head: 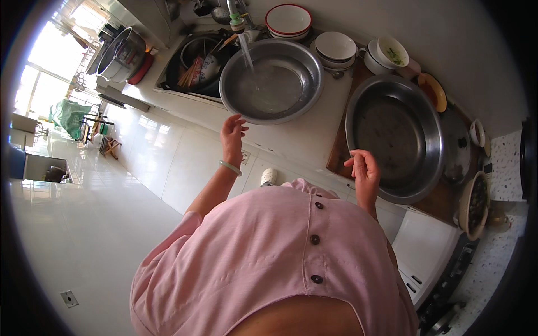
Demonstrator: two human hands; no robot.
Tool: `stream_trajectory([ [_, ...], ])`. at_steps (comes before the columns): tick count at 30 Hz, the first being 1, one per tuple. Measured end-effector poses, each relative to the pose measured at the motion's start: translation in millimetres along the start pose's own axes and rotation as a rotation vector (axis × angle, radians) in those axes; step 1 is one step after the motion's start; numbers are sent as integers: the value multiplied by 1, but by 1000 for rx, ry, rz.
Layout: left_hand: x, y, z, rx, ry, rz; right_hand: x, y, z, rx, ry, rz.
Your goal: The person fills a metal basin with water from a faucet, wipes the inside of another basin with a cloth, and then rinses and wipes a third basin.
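Note:
My left hand (pixel 233 135), with a pale bangle on its wrist, is raised near the front rim of a round metal basin (pixel 272 82). Its fingers are slightly curled and hold nothing. Water runs from a faucet (pixel 237 23) into this basin, which has shallow water in it. Near the front left rim of a second metal basin (pixel 391 138) is my right hand (pixel 365 168), its fingers bent and nothing seen in them. Whether it touches that rim I cannot tell. The second basin looks empty and rests partly on a brown wooden board (pixel 339 153).
Left of the running water, a dark sink (pixel 168 71) holds bowls and chopsticks. Stacked white bowls (pixel 335 46), a red-rimmed bowl (pixel 288 20) and cups line the wall. A glass lid (pixel 456 147) and a bowl of dark food (pixel 475 206) stand at right.

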State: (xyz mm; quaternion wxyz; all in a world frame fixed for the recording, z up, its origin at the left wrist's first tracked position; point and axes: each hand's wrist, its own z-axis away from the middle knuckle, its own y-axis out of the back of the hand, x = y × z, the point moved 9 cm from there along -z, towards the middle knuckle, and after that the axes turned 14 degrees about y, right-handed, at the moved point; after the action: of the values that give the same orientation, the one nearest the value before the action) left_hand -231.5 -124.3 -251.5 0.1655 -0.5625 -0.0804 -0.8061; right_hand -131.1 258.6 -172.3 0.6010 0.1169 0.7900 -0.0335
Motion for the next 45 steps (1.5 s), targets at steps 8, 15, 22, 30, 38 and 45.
stream_trajectory([
  [8, 72, 26, -71, 161, -417, -373, -6, -91, -63, -83, 352, 334],
  [15, 74, 55, -151, 156, -387, -286, 25, -190, -106, -151, 430, 544],
  [22, 59, 78, -208, 124, -242, -312, 71, -232, -117, -210, 283, 702],
  [30, 64, 51, -279, 86, -454, -589, 76, -250, -114, -319, 344, 1005],
  [38, 118, -40, -341, -109, -773, -891, 73, -251, -116, -318, 334, 1042],
  [45, 118, -70, -365, -184, -780, -1019, 72, -252, -117, -343, 311, 1066],
])
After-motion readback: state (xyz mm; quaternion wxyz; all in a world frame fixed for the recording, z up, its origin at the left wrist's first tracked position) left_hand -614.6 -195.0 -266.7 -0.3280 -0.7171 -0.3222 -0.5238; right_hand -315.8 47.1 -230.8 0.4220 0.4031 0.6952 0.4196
